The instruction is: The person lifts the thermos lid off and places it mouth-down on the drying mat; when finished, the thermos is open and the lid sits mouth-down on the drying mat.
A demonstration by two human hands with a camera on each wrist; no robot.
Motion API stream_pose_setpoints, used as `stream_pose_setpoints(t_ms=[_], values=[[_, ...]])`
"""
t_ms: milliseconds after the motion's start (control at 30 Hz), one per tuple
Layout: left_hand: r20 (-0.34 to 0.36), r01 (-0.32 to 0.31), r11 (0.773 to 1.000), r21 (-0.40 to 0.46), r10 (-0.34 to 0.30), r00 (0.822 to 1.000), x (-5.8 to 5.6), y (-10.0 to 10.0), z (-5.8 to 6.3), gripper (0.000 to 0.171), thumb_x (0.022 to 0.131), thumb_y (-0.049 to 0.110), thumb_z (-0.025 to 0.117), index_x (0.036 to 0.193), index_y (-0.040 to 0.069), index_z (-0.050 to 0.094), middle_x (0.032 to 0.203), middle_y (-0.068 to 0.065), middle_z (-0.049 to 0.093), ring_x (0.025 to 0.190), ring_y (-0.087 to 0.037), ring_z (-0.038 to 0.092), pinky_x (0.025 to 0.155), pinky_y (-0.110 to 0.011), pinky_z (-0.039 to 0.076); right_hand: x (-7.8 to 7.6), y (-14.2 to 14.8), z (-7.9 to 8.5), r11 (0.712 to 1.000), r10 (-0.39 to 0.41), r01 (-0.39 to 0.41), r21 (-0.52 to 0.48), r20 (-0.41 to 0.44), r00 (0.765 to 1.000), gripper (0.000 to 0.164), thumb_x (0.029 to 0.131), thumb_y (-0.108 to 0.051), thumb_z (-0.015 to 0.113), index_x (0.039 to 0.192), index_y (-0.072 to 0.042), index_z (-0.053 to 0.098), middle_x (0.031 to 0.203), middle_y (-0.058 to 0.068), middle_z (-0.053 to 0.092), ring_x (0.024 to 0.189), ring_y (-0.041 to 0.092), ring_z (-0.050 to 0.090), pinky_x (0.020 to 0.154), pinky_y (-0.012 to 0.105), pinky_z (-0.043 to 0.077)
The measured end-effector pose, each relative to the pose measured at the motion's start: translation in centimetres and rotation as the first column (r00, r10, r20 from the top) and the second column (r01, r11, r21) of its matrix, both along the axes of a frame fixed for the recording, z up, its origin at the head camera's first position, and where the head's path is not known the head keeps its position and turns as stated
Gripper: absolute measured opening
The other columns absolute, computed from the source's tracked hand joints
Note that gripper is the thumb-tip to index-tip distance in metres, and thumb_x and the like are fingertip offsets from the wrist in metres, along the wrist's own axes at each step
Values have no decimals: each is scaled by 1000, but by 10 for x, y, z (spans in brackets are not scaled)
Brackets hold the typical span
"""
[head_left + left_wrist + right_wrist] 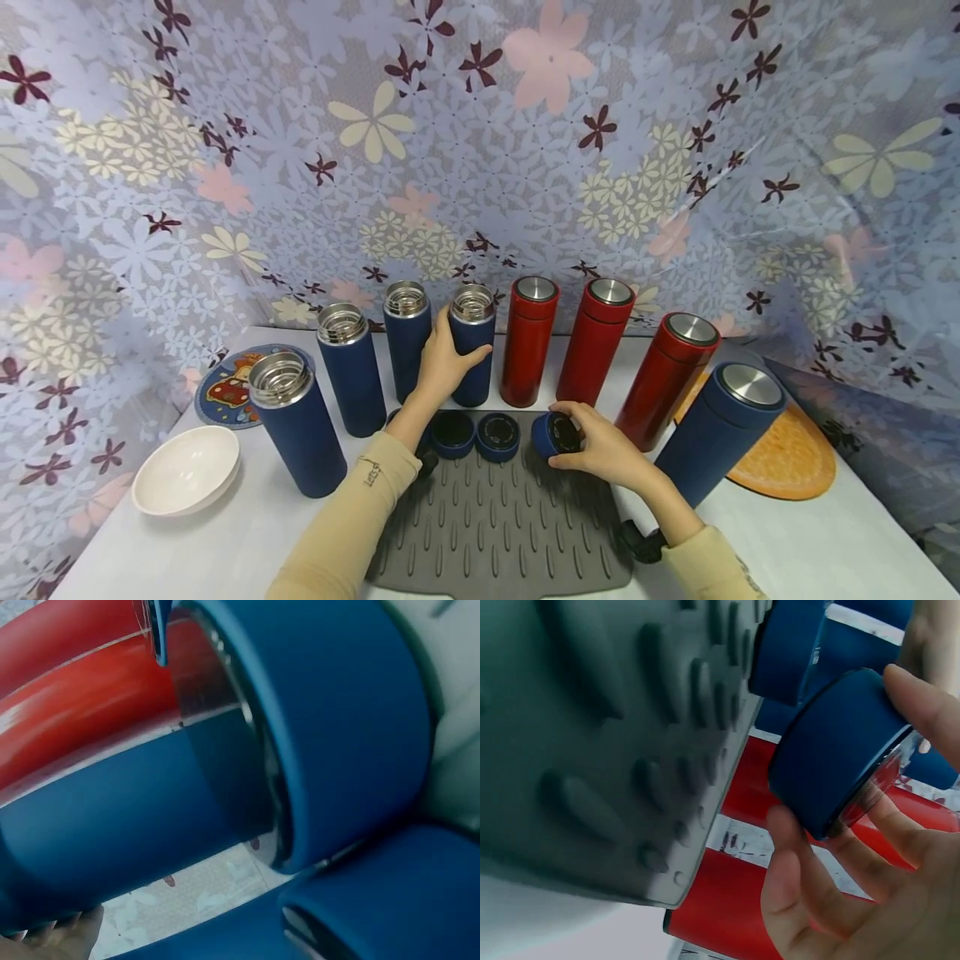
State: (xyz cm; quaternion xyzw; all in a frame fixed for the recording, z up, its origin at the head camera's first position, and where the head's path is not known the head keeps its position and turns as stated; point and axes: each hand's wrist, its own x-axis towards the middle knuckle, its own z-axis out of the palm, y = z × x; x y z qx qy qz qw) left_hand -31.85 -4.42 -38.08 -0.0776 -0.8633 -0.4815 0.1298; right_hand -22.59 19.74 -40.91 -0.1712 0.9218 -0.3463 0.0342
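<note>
Mat [510, 525]: its ridges could rock a badly placed lid.
Right hand [600, 446]: fingers pinching a tilted lid [557, 434] at the mat's far right; a loose pinch could drop it.
Spare lids [498, 437]: along the mat's far edge; a stray knuckle could nudge them.
Left hand [444, 358]: fingers curled round an open flask [471, 385] behind the mat; a tug could topple it.

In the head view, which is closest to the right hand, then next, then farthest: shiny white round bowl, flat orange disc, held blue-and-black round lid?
1. Lid, in the right hand
2. Orange disc, right
3. White bowl, far left
</note>
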Motion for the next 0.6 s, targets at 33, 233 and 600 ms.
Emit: stream_pose_setpoints(t_ms=[33, 233, 600], values=[[7, -2, 1000, -4, 2, 1000, -1, 0, 0, 92, 75, 34, 75, 144, 4, 21, 143, -20, 34, 125, -40, 40, 101, -52, 34, -2, 0, -2, 1000, 0, 0, 12, -2, 1000, 68, 69, -25, 80, 126, -5, 49, 119, 13, 53, 104, 29, 53, 84, 48, 47], [25, -10, 1000, -14, 10, 1000, -7, 2, 0, 92, 76, 35, 75, 144, 5, 21, 142, -21, 36, 124, -39, 42, 100, -51, 36, -13, -6, -12, 994, -46, 45, 100, -1, 999, 68, 67, -25, 81, 125, -5, 51, 121, 15, 53, 109, 31, 52, 88, 52, 44], [5, -7, 1000, 12, 7, 1000, -6, 1, 0, 90, 76, 41, 73, 144, 8, 23, 140, -20, 38, 123, -39, 43, 100, -51, 36, -16, -17, -15, 965, -62, 64, 256, -13, 998, 66, 65, -23, 81, 124, -9, 55, 118, 16, 54, 102, 36, 53, 79, 51, 47]])
